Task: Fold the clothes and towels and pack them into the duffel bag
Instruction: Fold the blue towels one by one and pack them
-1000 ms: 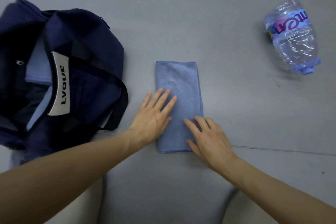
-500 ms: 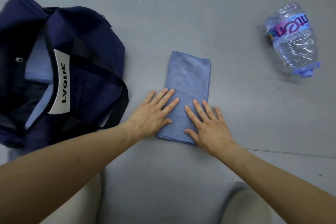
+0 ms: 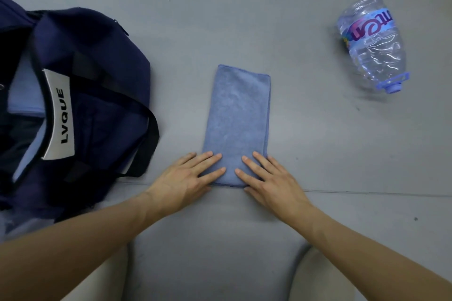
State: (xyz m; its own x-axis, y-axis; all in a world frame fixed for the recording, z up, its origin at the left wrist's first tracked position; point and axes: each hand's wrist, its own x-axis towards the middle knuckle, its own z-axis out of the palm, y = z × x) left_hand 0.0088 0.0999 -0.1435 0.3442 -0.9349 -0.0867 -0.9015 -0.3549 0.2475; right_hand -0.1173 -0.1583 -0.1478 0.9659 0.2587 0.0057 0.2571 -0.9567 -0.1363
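while both hands lie flat on its near end, the folded light blue microfibre towel (image 3: 238, 120) rests on the grey floor (image 3: 220, 7) as a long narrow rectangle running away from the person, its far end leaning a little to the right. the left hand (image 3: 188, 183) presses on the near left corner, fingers straight and slightly spread, fingertips on the cloth and palm on the floor. the right hand (image 3: 271, 183) mirrors it on the near right corner, fingers straight and fanned apart too. neither hand grips anything, and the two sets of fingertips come close together over the middle of the towel's near edge without touching.

off to the left, near the towel but apart from it, lies the navy blue fabric duffel bag (image 3: 97, 56), slumped on its side with its mouth gaping. inside the opening sits a pale blue folded cloth (image 3: 23, 100), with more of the same pale blue showing lower down in the dark interior. a white label (image 3: 60, 115) reading "lvque" lies across the opening, and a black strap (image 3: 150, 134) loops out onto the floor towards the left hand.

well to the right, a clear plastic water bottle (image 3: 369, 44) lies on its side, its pale blue cap (image 3: 347, 88) pointing towards the person; from here i cannot tell if anything is in it. a thin seam (image 3: 367, 192) crosses the floor just behind the hands.
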